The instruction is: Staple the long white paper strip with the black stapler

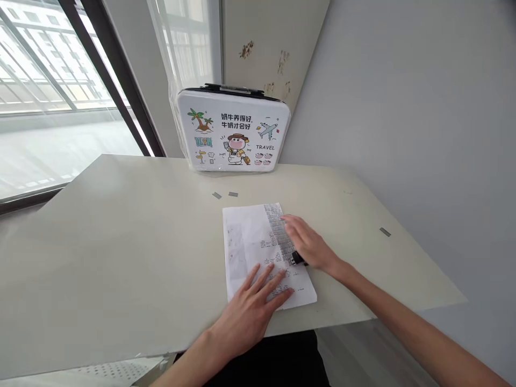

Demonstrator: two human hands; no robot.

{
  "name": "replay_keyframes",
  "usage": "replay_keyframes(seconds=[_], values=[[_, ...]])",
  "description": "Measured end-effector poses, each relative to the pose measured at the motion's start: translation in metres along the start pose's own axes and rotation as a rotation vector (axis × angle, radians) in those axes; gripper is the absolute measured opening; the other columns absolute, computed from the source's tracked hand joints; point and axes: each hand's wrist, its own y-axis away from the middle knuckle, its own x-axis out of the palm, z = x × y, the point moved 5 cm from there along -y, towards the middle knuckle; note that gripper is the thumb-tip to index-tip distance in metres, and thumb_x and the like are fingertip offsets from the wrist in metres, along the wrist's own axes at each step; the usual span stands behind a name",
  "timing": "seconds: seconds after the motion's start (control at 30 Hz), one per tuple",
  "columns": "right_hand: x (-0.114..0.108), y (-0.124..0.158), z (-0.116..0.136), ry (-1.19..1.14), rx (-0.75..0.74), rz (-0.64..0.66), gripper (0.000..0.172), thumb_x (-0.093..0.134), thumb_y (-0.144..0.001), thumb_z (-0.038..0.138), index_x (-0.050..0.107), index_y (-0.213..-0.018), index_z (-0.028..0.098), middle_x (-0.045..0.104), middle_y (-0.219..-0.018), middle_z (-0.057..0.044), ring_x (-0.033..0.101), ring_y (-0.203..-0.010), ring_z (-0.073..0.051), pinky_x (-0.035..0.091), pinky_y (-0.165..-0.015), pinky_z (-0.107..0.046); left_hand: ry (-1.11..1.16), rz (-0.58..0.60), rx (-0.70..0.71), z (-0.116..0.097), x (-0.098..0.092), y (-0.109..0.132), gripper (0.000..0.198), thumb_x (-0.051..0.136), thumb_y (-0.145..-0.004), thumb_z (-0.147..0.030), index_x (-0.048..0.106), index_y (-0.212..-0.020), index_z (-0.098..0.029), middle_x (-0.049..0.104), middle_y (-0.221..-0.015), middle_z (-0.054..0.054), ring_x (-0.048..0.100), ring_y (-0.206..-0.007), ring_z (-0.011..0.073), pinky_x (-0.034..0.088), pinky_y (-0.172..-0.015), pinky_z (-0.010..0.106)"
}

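A white sheet of paper [250, 226] with small print lies on the table, slightly turned. Down its right part runs a dense grey patterned band [276, 228]. My left hand [252, 309] rests flat on the lower part of the sheet, fingers spread. Over the right edge of the paper, my right hand [308, 244] is closed around a small black tool [297, 258] that looks like a roller stamp. Its front end sits at the lower end of the band; the rest is hidden under the hand.
The pale table [121, 258] has a slanted right edge beside the wall. A white cartoon-printed case [234, 131] stands upright at the back. Small grey strips [233, 194] lie behind the paper, and another grey strip [385, 231] lies at the right.
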Motion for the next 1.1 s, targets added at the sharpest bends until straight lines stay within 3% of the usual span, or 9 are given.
replay_keyframes(seconds=[0.07,0.17,0.27,0.4,0.53,0.67,0.73,0.9,1.1], values=[[-0.012,0.010,-0.006,-0.100,-0.081,0.045,0.049,0.025,-0.111,0.050,0.055,-0.144,0.031,0.061,-0.147,-0.005,0.058,-0.135,-0.025,0.050,-0.110,-0.046,0.002,0.011,-0.005,0.002,-0.004,0.005,0.080,0.045,-0.088,0.003,0.035,-0.161,-0.030,0.019,-0.173,0.000,0.008,-0.159,0.0297,0.017,-0.130,0.056],[-0.017,0.033,-0.016,-0.037,-0.308,0.196,0.040,0.044,-0.106,0.053,0.061,-0.135,0.031,0.070,-0.132,-0.007,0.064,-0.123,-0.028,0.054,-0.102,-0.046,-0.004,0.034,-0.009,0.004,-0.012,0.014,0.078,0.045,-0.092,0.001,0.033,-0.162,-0.030,0.018,-0.173,0.000,0.010,-0.159,0.0305,0.020,-0.130,0.056],[-0.022,0.050,-0.037,0.072,-0.359,0.140,0.032,0.050,-0.105,0.049,0.064,-0.126,0.029,0.075,-0.117,-0.008,0.070,-0.107,-0.029,0.058,-0.087,-0.044,0.008,0.049,-0.007,0.007,-0.025,0.023,0.065,0.054,-0.103,-0.019,0.032,-0.163,-0.033,0.019,-0.172,0.000,0.014,-0.158,0.0314,0.026,-0.128,0.055],[-0.039,0.066,-0.075,0.127,-0.207,0.007,0.033,0.050,-0.104,0.053,0.067,-0.118,0.029,0.077,-0.108,-0.006,0.074,-0.093,-0.028,0.059,-0.075,-0.040,0.024,0.012,-0.047,0.024,-0.044,0.037,0.079,0.063,-0.099,-0.053,0.025,-0.165,-0.034,0.024,-0.171,0.001,0.017,-0.158,0.0344,0.029,-0.126,0.057],[-0.061,0.087,-0.117,0.058,0.027,-0.085,0.039,0.056,-0.097,0.061,0.069,-0.119,0.032,0.078,-0.113,-0.003,0.074,-0.096,-0.027,0.061,-0.072,-0.036,-0.074,-0.045,-0.162,0.057,-0.053,0.053,0.074,0.059,-0.103,-0.047,0.023,-0.166,-0.032,0.025,-0.171,0.002,0.019,-0.158,0.0345,0.027,-0.126,0.056],[-0.070,0.110,-0.151,-0.014,0.309,-0.145,0.044,0.062,-0.090,0.066,0.070,-0.118,0.033,0.079,-0.107,-0.002,0.070,-0.065,-0.023,0.056,-0.053,-0.034,-0.167,-0.013,-0.181,0.074,-0.051,0.060,0.074,0.061,-0.101,-0.048,0.028,-0.165,-0.031,0.025,-0.171,0.003,0.020,-0.157,0.0363,0.029,-0.125,0.057],[-0.072,0.117,-0.156,-0.082,0.393,-0.154,0.045,0.064,-0.088,0.066,0.071,-0.116,0.031,0.080,-0.109,-0.004,0.069,-0.062,-0.022,0.055,-0.052,-0.034,-0.203,0.003,-0.167,0.073,-0.049,0.056,0.074,0.062,-0.101,-0.045,0.029,-0.165,-0.030,0.026,-0.171,0.004,0.021,-0.157,0.0362,0.026,-0.126,0.059],[-0.075,0.117,-0.150,-0.313,0.439,-0.138,0.045,0.067,-0.086,0.065,0.073,-0.114,0.029,0.079,-0.116,-0.006,0.073,-0.106,-0.030,0.060,-0.075,-0.033,-0.256,0.028,-0.103,0.056,-0.042,0.028,0.071,0.059,-0.102,-0.042,0.030,-0.165,-0.027,0.029,-0.170,0.006,0.023,-0.157,0.0354,0.019,-0.127,0.062],[-0.084,0.112,-0.151,-0.392,0.448,-0.163,0.048,0.068,-0.085,0.066,0.073,-0.113,0.027,0.079,-0.114,-0.006,0.073,-0.107,-0.030,0.061,-0.081,-0.033,-0.211,0.025,-0.055,0.040,-0.024,-0.037,0.064,0.055,-0.104,-0.042,0.033,-0.163,-0.028,0.029,-0.170,0.005,0.022,-0.157,0.0337,0.015,-0.127,0.063]])
